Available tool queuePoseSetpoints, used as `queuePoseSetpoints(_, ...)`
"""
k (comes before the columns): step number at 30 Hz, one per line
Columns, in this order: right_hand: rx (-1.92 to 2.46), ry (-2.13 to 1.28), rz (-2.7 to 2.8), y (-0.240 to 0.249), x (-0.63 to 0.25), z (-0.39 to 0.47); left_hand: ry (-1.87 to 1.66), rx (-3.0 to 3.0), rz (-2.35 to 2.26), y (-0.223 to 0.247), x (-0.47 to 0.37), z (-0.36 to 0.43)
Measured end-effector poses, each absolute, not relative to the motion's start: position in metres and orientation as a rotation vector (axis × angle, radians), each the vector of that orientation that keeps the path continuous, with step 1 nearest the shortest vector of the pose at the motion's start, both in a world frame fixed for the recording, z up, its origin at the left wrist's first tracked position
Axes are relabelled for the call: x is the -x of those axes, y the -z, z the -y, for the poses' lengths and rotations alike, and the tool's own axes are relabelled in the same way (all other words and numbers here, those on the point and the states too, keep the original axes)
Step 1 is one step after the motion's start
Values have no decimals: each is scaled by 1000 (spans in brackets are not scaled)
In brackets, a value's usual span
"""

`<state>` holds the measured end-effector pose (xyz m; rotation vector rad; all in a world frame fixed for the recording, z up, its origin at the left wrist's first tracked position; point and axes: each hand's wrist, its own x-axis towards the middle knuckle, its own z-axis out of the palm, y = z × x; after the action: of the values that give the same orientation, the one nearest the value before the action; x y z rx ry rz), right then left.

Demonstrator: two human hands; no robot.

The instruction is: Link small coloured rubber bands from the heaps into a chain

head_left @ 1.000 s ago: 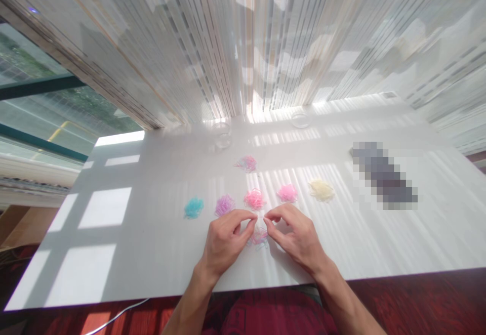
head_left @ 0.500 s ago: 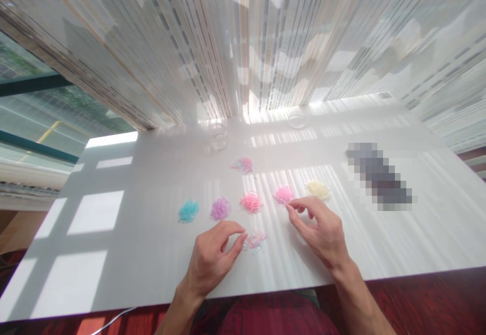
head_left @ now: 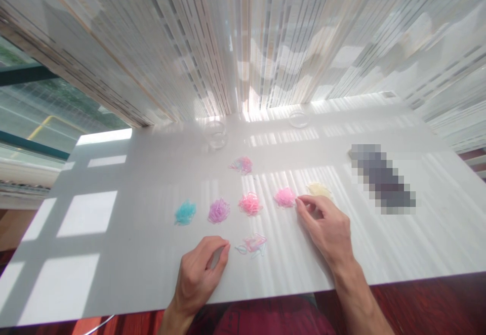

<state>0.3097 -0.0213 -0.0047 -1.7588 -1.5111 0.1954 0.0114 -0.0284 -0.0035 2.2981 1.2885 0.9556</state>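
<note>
My left hand point(head_left: 201, 270) is closed in a pinch, left of a small mixed heap of thin pink and pale blue rubber bands point(head_left: 255, 244); anything between its fingertips is too small to make out. A pinch also closes my right hand point(head_left: 324, 226), its fingertips beside the bright pink pile point(head_left: 284, 197); what they hold, if anything, is hidden. Behind that hand lies a pale yellow pile point(head_left: 318, 189), partly covered. Leftward in the row are a coral pink pile point(head_left: 250, 204), a purple pile point(head_left: 218, 211) and a teal pile point(head_left: 185, 212).
Farther back sits another mixed pile point(head_left: 242, 165). Clear round containers stand near the curtain point(head_left: 243, 36), one at left point(head_left: 215, 135) and one at right point(head_left: 298, 119). A blurred-out dark object point(head_left: 382, 175) lies on the white table point(head_left: 144, 254) at right.
My left hand has drawn left and toward me, away from the near mixed heap, where a pale blue band now shows at its left. My right hand has shifted slightly right along the pink pile.
</note>
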Motion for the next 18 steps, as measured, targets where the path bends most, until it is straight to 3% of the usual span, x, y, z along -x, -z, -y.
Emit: queuePoseSetpoints(18,1819,-5,1737,-29,-335,3,-965,-2299,-1278,7,-8,29)
